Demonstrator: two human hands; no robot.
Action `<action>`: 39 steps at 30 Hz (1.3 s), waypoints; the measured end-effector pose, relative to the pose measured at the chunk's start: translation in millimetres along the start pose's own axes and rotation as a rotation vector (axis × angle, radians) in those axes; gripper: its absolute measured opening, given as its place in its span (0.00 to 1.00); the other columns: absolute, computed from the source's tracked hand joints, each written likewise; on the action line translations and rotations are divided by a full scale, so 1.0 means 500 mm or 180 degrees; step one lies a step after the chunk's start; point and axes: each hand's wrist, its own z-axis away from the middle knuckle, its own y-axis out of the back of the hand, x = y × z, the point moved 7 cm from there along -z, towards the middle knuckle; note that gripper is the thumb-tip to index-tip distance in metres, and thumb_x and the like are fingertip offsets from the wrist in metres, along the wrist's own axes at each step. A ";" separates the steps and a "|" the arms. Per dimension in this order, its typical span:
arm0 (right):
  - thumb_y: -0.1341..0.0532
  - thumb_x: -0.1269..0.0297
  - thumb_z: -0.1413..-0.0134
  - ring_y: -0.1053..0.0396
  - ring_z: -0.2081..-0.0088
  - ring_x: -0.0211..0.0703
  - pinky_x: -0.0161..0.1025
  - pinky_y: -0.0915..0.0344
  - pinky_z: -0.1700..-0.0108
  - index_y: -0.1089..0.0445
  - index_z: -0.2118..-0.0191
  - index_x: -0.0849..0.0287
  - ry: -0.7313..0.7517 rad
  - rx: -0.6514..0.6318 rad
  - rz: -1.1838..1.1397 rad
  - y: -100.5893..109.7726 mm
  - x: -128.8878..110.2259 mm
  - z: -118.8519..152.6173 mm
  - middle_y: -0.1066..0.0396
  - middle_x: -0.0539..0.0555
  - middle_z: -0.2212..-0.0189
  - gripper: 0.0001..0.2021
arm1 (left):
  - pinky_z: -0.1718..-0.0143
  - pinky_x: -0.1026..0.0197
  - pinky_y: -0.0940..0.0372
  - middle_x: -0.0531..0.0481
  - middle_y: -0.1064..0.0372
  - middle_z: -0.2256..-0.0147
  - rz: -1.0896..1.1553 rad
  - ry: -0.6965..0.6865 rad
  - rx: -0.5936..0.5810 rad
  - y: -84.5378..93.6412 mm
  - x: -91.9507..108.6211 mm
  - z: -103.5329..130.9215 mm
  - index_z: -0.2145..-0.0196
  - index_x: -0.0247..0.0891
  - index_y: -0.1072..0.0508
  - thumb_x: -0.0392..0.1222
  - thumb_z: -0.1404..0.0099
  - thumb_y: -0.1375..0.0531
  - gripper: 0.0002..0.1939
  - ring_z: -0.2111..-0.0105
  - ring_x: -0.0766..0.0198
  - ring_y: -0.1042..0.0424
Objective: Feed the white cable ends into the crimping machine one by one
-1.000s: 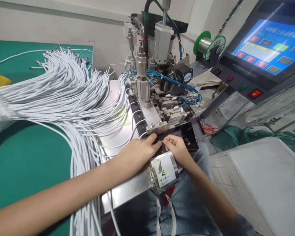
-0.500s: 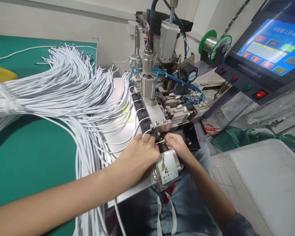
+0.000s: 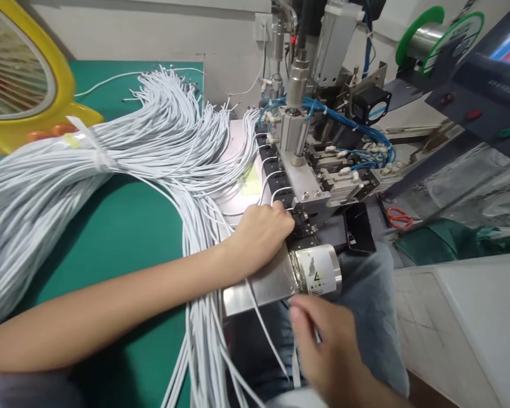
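My left hand (image 3: pixel 266 233) is closed at the near end of the machine's black slotted track (image 3: pixel 276 177), knuckles up. A white cable shows at its fingertips; the grip itself is mostly hidden. Lower down, my right hand (image 3: pixel 329 334) is near my lap, slightly blurred, with thumb and fingers curled together. Whatever it holds, if anything, cannot be made out. Between the hands sits a metal cylinder with a white label (image 3: pixel 321 269). White cables (image 3: pixel 161 164) fan out from a tied bundle, several running into the track, others hanging down past the table edge.
Above the track stand the machine's air cylinders (image 3: pixel 291 136) with blue tubes. A solder wire spool (image 3: pixel 436 42) and a control panel (image 3: pixel 484 107) are at the right. Beyond a black phone (image 3: pixel 359 226) lie red-handled scissors (image 3: pixel 399 218). A yellow fan (image 3: pixel 62 79) stands at the left.
My right hand has left the track and dropped toward my lap. My left hand stays by the track, its fingers now at the slots. The view has swung left.
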 end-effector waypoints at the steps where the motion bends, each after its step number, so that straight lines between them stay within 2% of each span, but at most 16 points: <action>1: 0.43 0.67 0.47 0.35 0.77 0.37 0.34 0.42 0.71 0.31 0.63 0.59 -0.0083 -0.0361 0.0045 -0.032 -0.008 0.017 0.30 0.50 0.76 0.07 | 0.83 0.63 0.47 0.43 0.33 0.74 0.0028 0.0004 0.0054 0.000 -0.002 -0.002 0.73 0.30 0.30 0.24 0.44 0.51 0.11 0.77 0.58 0.30; 4: 0.46 0.68 0.45 0.33 0.76 0.39 0.34 0.43 0.72 0.32 0.68 0.59 -0.0436 -0.1295 0.0117 -0.095 -0.003 0.040 0.30 0.51 0.77 0.07 | 0.81 0.62 0.44 0.44 0.34 0.77 0.0261 -0.0060 0.0153 0.008 0.008 0.005 0.75 0.30 0.30 0.25 0.43 0.51 0.11 0.78 0.58 0.30; 6: 0.50 0.71 0.44 0.34 0.78 0.38 0.33 0.44 0.75 0.34 0.73 0.59 -0.0474 -0.1632 0.0074 -0.092 0.006 0.031 0.31 0.50 0.80 0.11 | 0.78 0.61 0.39 0.44 0.32 0.75 0.0911 -0.0425 0.0354 0.027 0.040 0.021 0.73 0.30 0.29 0.28 0.40 0.50 0.10 0.75 0.59 0.30; 7: 0.52 0.71 0.44 0.34 0.78 0.38 0.34 0.44 0.75 0.34 0.72 0.59 -0.0432 -0.1642 0.0062 -0.075 0.009 0.018 0.31 0.51 0.80 0.12 | 0.74 0.61 0.36 0.44 0.31 0.72 0.1422 -0.0743 0.0506 0.041 0.062 0.034 0.69 0.30 0.28 0.31 0.38 0.49 0.10 0.72 0.60 0.29; 10: 0.50 0.73 0.48 0.30 0.70 0.44 0.36 0.40 0.72 0.30 0.67 0.60 -0.0149 -0.1149 0.0127 0.015 0.015 -0.031 0.27 0.56 0.71 0.11 | 0.58 0.64 0.33 0.40 0.31 0.58 0.3142 -0.1633 0.0944 0.083 0.109 0.077 0.54 0.29 0.32 0.39 0.34 0.47 0.14 0.57 0.62 0.30; 11: 0.49 0.73 0.49 0.30 0.70 0.43 0.35 0.39 0.72 0.30 0.67 0.59 -0.0101 -0.1043 0.0018 0.043 0.015 -0.043 0.27 0.55 0.71 0.10 | 0.55 0.64 0.34 0.38 0.32 0.56 0.3503 -0.1692 0.0975 0.085 0.113 0.083 0.51 0.27 0.35 0.40 0.35 0.45 0.17 0.54 0.62 0.32; 13: 0.45 0.72 0.47 0.31 0.70 0.40 0.34 0.38 0.70 0.30 0.69 0.58 -0.0237 -0.0731 -0.0266 0.092 0.024 -0.059 0.28 0.53 0.71 0.07 | 0.56 0.64 0.34 0.39 0.31 0.57 0.3869 -0.1522 0.0880 0.073 0.112 0.081 0.48 0.27 0.37 0.42 0.37 0.42 0.22 0.57 0.62 0.31; 16: 0.39 0.70 0.51 0.33 0.72 0.37 0.32 0.38 0.71 0.31 0.73 0.58 -0.0490 0.0051 -0.0843 0.141 0.045 -0.066 0.31 0.50 0.76 0.03 | 0.63 0.65 0.33 0.45 0.31 0.64 0.3951 -0.1225 0.0811 0.052 0.100 0.064 0.51 0.31 0.34 0.41 0.37 0.42 0.18 0.64 0.65 0.30; 19: 0.36 0.68 0.53 0.33 0.72 0.37 0.33 0.36 0.71 0.29 0.70 0.57 -0.0610 0.0556 -0.1723 0.141 0.075 -0.061 0.31 0.49 0.74 0.03 | 0.66 0.68 0.35 0.47 0.31 0.67 0.3880 -0.1073 0.0979 0.051 0.088 0.053 0.53 0.33 0.31 0.35 0.35 0.45 0.12 0.68 0.68 0.30; 21: 0.37 0.64 0.50 0.33 0.72 0.37 0.35 0.35 0.70 0.28 0.65 0.55 -0.0665 0.0636 -0.2265 0.125 0.095 -0.060 0.29 0.49 0.72 0.05 | 0.70 0.70 0.37 0.50 0.33 0.71 0.3774 -0.0985 0.0993 0.055 0.084 0.052 0.54 0.34 0.30 0.32 0.35 0.46 0.12 0.73 0.71 0.32; 25: 0.41 0.59 0.46 0.35 0.76 0.36 0.36 0.35 0.73 0.28 0.64 0.55 -0.0646 0.0317 -0.2958 0.089 0.108 -0.071 0.31 0.50 0.75 0.08 | 0.74 0.72 0.40 0.53 0.35 0.75 0.3697 -0.1076 0.0763 0.060 0.092 0.057 0.60 0.36 0.29 0.31 0.35 0.48 0.10 0.78 0.74 0.35; 27: 0.39 0.59 0.48 0.35 0.77 0.35 0.35 0.36 0.74 0.28 0.66 0.57 -0.0644 0.0271 -0.2989 0.083 0.110 -0.077 0.33 0.50 0.75 0.07 | 0.74 0.71 0.40 0.53 0.35 0.76 0.3646 -0.1112 0.0683 0.061 0.096 0.057 0.62 0.36 0.29 0.32 0.34 0.49 0.09 0.77 0.73 0.35; 32: 0.37 0.62 0.51 0.36 0.75 0.34 0.34 0.39 0.74 0.29 0.68 0.57 -0.0455 0.0506 -0.2755 0.090 0.101 -0.085 0.33 0.51 0.71 0.05 | 0.74 0.69 0.41 0.52 0.37 0.77 0.3575 -0.1128 0.0717 0.065 0.101 0.055 0.65 0.33 0.29 0.33 0.34 0.49 0.09 0.76 0.71 0.38; 37: 0.38 0.68 0.50 0.41 0.75 0.33 0.33 0.45 0.76 0.26 0.70 0.58 -0.0314 0.0770 -0.2047 0.115 0.094 -0.081 0.38 0.49 0.76 0.03 | 0.71 0.68 0.39 0.49 0.35 0.72 0.3580 -0.1203 0.0763 0.067 0.105 0.054 0.63 0.33 0.29 0.31 0.35 0.48 0.09 0.72 0.70 0.36; 39: 0.38 0.69 0.50 0.45 0.78 0.31 0.32 0.48 0.77 0.25 0.70 0.58 -0.0351 0.0701 -0.1849 0.122 0.098 -0.081 0.42 0.47 0.80 0.04 | 0.73 0.69 0.40 0.49 0.35 0.72 0.3301 -0.1264 0.0860 0.069 0.106 0.057 0.61 0.33 0.29 0.29 0.35 0.50 0.11 0.73 0.70 0.36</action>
